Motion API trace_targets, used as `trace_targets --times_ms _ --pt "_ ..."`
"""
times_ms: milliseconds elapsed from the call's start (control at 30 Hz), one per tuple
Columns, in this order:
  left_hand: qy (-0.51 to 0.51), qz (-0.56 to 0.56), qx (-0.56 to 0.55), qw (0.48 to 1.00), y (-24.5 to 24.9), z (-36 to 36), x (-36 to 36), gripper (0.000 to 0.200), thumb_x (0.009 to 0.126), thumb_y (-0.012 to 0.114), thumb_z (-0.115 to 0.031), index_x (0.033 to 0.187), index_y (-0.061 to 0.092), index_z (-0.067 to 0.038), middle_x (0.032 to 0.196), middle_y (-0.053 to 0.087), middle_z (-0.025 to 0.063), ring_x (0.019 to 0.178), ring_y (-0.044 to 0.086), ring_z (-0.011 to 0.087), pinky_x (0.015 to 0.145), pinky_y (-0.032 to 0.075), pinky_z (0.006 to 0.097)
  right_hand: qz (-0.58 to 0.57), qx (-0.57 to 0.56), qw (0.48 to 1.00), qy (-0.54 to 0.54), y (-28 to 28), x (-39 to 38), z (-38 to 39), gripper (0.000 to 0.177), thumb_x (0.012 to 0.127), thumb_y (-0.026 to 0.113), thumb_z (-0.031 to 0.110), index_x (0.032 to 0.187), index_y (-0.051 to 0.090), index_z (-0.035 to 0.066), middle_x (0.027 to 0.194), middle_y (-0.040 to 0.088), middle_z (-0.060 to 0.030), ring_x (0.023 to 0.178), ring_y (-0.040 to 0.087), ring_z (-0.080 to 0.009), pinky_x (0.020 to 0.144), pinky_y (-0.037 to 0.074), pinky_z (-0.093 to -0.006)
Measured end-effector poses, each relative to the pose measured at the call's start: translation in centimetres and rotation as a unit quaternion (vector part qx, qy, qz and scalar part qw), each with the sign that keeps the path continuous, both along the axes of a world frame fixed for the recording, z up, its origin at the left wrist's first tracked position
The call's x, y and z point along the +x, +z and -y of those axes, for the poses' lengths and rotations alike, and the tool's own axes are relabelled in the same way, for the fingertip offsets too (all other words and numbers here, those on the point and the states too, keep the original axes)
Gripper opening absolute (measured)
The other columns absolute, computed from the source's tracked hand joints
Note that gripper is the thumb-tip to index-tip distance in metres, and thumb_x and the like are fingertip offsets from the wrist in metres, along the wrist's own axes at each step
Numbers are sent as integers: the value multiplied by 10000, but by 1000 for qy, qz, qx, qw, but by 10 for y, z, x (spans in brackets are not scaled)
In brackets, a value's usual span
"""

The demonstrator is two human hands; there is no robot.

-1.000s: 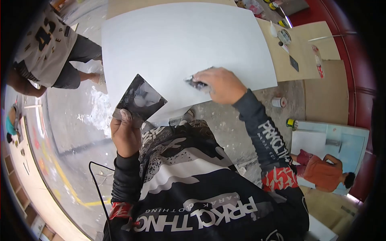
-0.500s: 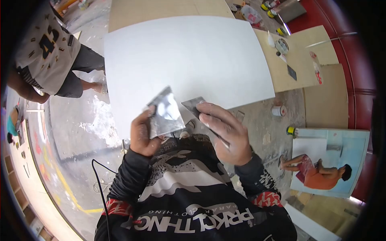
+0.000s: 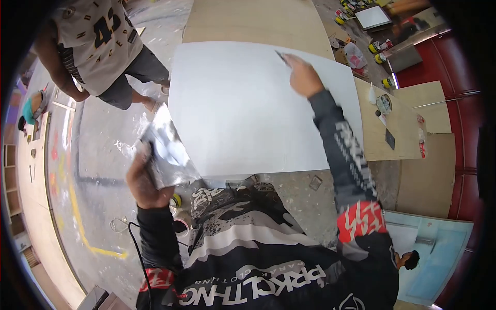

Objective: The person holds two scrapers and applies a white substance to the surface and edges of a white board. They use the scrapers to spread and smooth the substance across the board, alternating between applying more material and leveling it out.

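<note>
My left hand (image 3: 144, 182) is closed on the edge of a shiny flat metal plate (image 3: 173, 147), held tilted beside the near left corner of a large white panel (image 3: 248, 113). My right arm reaches far out over the panel. At its end my right hand (image 3: 305, 77) grips a thin dark scraper (image 3: 282, 57), seen nearly edge-on. The scraper overlaps the panel's far right part, close over its surface.
A bare plywood board (image 3: 253, 20) lies beyond the panel. To the right, a plywood table (image 3: 408, 139) carries a white bottle (image 3: 372, 94) and a dark flat block (image 3: 390, 139). One person (image 3: 103, 46) stands at the left. A black cable (image 3: 135, 253) hangs by my left arm.
My right hand has moved from beside the plate to far over the panel with the scraper. My left hand has shifted left with the plate. The view has shifted too.
</note>
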State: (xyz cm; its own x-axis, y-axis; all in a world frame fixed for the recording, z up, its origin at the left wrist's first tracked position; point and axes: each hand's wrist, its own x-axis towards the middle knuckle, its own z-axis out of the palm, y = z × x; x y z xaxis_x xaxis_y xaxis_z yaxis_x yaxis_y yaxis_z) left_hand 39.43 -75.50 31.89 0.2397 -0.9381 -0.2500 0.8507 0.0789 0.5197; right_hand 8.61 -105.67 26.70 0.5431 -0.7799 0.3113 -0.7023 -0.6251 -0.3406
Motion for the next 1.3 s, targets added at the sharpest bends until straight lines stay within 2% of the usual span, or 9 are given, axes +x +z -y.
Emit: trace_targets --times_ms 200,367,700,1033,1100,1133,1200,1267,1300 --pt "26 -74 79 994 -27 -40 -50 364 897 527 -167 1222 557 -4 1156 639 127 1043 620 260 924 482 390 -184 64 973 -125 -21 25 78 539 771 458 19 1293 542 121 1210 600 -190 1114 563 -370 959 449 -428" --pt "22 -74 104 992 -31 -47 -54 314 894 523 -165 1166 589 -22 1112 659 105 1008 637 241 900 494 391 -203 73 972 -92 -23 20 66 426 805 472 83 1209 603 124 1174 634 -139 1083 599 -317 931 478 -418" --pt "-85 -56 81 991 -36 -9 -51 345 913 500 -169 1213 568 -13 1184 631 108 1074 620 227 929 498 384 -125 86 986 61 -9 -40 -108 414 727 527 57 1118 648 112 1095 664 -115 988 627 -311 879 491 -416" --pt "-198 -95 85 972 -52 18 -63 301 890 528 -164 1153 603 -37 1157 650 101 1066 627 228 921 507 404 -49 101 994 8 28 -49 -291 272 714 553 10 962 662 39 1044 673 -124 945 645 -293 812 497 -413" --pt "-209 -87 95 969 -53 22 -68 308 885 535 -174 1157 599 -43 1150 650 91 1060 625 220 921 504 410 -247 337 908 32 36 -51 -309 313 729 563 -17 1022 659 36 1117 650 -117 1003 619 -296 853 473 -388" --pt "-213 -88 92 969 -51 23 -71 308 885 535 -174 1157 599 -43 1150 650 91 1060 625 220 921 504 410 -248 335 909 27 38 -51 -318 313 729 563 -17 1022 659 36 1117 650 -117 1003 619 -296 853 473 -388" --pt "-226 -49 114 966 -45 24 -80 301 882 542 -182 1145 602 -49 1130 649 75 1038 625 209 915 502 404 27 142 989 -24 45 -48 -322 343 728 561 -38 1050 662 24 1113 650 -118 1009 614 -310 854 480 -395" --pt "-253 -93 165 949 -41 21 -88 291 871 542 -169 1133 591 -52 1056 646 61 976 631 198 902 505 376 125 85 985 -78 69 -33 -318 408 775 600 -35 1169 643 61 1164 632 -138 1089 604 -314 927 488 -409" --pt "-253 154 78 952 -78 10 -87 296 871 543 -170 1137 581 -44 1039 645 64 980 626 189 900 508 363 201 66 974 -81 67 -24 -318 444 775 618 -49 1200 629 78 1191 616 -145 1106 597 -325 947 485 -411"
